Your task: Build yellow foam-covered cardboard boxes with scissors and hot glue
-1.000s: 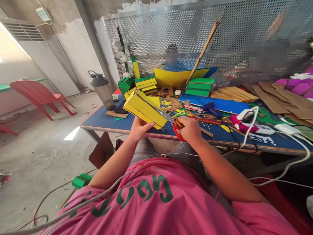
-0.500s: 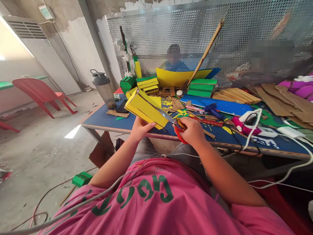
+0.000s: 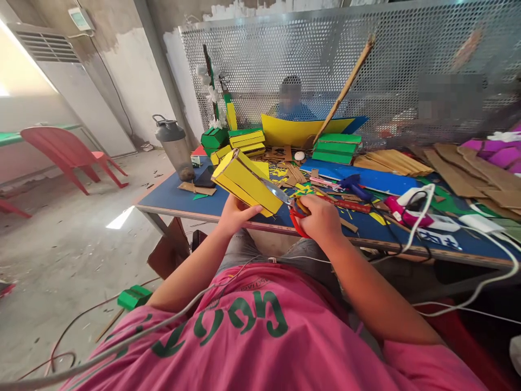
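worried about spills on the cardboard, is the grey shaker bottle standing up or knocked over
Upright. The shaker bottle stands on its base near the left edge of the blue table, with its dark lid on top.

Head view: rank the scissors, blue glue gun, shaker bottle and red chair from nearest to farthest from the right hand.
1. Scissors: held in the right hand, blades at the yellow box in the left hand.
2. Blue glue gun: on the table, just beyond, to the right.
3. Shaker bottle: far-left table corner.
4. Red chair: on the floor, far left.
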Motion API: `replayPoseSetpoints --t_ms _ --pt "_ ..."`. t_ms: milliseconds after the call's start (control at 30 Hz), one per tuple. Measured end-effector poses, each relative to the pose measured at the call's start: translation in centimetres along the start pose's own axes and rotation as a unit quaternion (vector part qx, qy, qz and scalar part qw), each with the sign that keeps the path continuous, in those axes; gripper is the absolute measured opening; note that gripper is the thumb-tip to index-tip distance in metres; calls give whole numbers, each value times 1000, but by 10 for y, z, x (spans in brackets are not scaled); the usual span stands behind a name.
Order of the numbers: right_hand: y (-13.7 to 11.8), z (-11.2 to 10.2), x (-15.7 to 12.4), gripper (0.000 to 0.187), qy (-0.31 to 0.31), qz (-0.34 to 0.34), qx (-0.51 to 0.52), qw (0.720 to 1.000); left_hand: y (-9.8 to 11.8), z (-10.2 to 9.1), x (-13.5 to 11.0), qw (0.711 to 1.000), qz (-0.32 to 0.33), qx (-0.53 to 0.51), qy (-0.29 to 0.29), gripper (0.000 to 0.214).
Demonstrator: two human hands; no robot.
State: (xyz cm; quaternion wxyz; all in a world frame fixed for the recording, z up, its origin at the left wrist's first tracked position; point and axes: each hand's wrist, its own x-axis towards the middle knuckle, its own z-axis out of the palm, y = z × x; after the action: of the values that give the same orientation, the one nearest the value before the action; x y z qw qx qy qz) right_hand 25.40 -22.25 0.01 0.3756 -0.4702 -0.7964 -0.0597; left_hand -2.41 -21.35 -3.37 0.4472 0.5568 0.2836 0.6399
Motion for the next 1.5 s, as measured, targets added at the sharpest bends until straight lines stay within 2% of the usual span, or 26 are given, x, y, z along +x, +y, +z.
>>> replayPoseSetpoints --t_ms 333,433,633,767,933,1167,1333,1500 --pt "12 6 7 22 28 -47 -19 998 5 0 -1 1000 -21 -6 0 75" --pt "13 8 7 22 28 -33 5 999 5 0 0 1000 -22 -4 -6 74" --pt "14 12 8 35 8 -3 67 998 0 -2 1 1000 -18 -3 0 75" --pt "13 11 8 31 13 5 81 997 -2 -4 1 1000 -10 -9 14 77" --pt "9 5 6 26 18 -28 51 998 -2 -4 1 1000 -4 -9 10 78" --pt "8 -5 4 25 15 -19 -2 1000 0 -3 0 1000 -7 -9 9 77" --pt "9 -6 5 25 28 -32 -46 998 4 -2 -1 1000 -15 1 7 73" --pt "8 -4 7 20 35 -28 -49 998 5 -2 -1 1000 -15 7 3 74"
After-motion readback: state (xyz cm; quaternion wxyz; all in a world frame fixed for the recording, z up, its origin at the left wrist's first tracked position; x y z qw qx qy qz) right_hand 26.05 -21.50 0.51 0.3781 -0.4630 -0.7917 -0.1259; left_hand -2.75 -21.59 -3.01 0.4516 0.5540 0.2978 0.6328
